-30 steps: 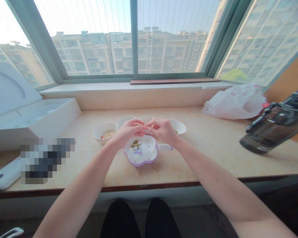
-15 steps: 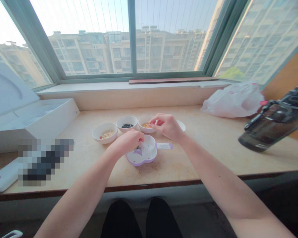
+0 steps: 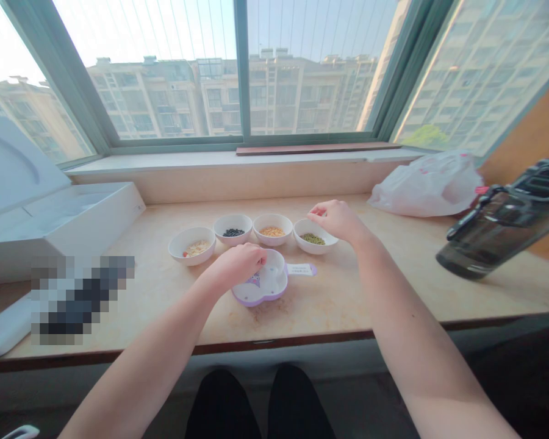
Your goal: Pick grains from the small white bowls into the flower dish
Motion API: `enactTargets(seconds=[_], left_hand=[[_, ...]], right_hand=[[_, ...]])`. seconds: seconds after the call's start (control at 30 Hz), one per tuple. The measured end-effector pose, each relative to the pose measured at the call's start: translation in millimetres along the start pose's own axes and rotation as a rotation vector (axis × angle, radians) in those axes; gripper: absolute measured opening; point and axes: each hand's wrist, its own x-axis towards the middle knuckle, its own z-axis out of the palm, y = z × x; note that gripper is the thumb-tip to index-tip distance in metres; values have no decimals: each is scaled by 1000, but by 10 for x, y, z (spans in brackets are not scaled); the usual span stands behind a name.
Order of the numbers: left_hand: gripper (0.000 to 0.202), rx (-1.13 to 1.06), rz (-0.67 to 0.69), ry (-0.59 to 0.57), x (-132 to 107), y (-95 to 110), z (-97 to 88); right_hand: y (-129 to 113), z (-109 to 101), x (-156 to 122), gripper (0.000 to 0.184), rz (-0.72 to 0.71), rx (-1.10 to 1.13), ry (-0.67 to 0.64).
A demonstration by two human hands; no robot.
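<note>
My left hand (image 3: 243,263) is closed over the left part of a purple-rimmed white dish (image 3: 274,283) with a handle; whatever its pinched fingers hold is hidden. My right hand (image 3: 336,218) is pinched above the far rim of a white bowl of green beans (image 3: 312,239), and what it holds, if anything, is too small to make out. Left of that stands a bowl of yellow grains (image 3: 272,231), then a bowl of black beans (image 3: 233,233). Furthest left is a bowl of pale flakes (image 3: 196,249) with a small red bit in it.
An open white box (image 3: 73,219) stands at the left, near a white device (image 3: 7,326) and a blurred-out patch. At the right are a plastic bag (image 3: 430,184) and a dark bottle (image 3: 489,228). The table's front edge (image 3: 265,342) runs before my knees.
My right hand has moved right, from the yellow grains to above the green bean bowl, which it partly covered before. My left hand stays over the dish, almost unmoved.
</note>
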Motion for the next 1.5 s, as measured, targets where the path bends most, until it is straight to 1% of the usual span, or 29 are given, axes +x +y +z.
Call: enactTargets(seconds=[0.17, 0.3, 0.43, 0.6, 0.7, 0.8, 0.93, 1.07, 1.2, 1.3, 1.33, 1.4, 1.5], left_hand=[[28, 71, 5, -54, -42, 21, -90], [30, 70, -9, -50, -38, 35, -60], [28, 103, -48, -46, -25, 92, -13], [25, 256, 24, -41, -20, 218, -6], [24, 286, 42, -14, -17, 263, 1], [24, 290, 41, 12, -10, 265, 25], [23, 298, 48, 30, 1, 237, 52], [25, 290, 65, 41, 10, 207, 25], [25, 155, 31, 57, 10, 154, -52], [23, -88, -26, 144, 13, 74, -96], [22, -200, -45, 191, 18, 41, -105], [18, -445, -64, 287, 32, -24, -120], [12, -780, -54, 388, 51, -80, -153]], right_hand=[[-11, 28, -15, 15, 15, -25, -129], [-52, 59, -31, 17, 30, -48, -185], [-76, 81, -40, 21, 19, -40, -195], [-87, 107, -29, 20, 14, -31, -211], [-112, 127, -28, 20, 7, -16, -235], [-148, 145, -41, 19, -9, -4, -249], [-188, 157, -66, 18, -7, 1, -232], [-208, 155, -83, 18, -19, 5, -206], [-227, 146, -89, 18, -34, 13, -172], [-270, 141, -99, 18, -55, 60, -138], [-294, 143, -107, 18, -75, 108, -130], [-358, 154, -139, 18, -138, 273, -137], [-482, 186, -218, 22, -227, 584, -228]])
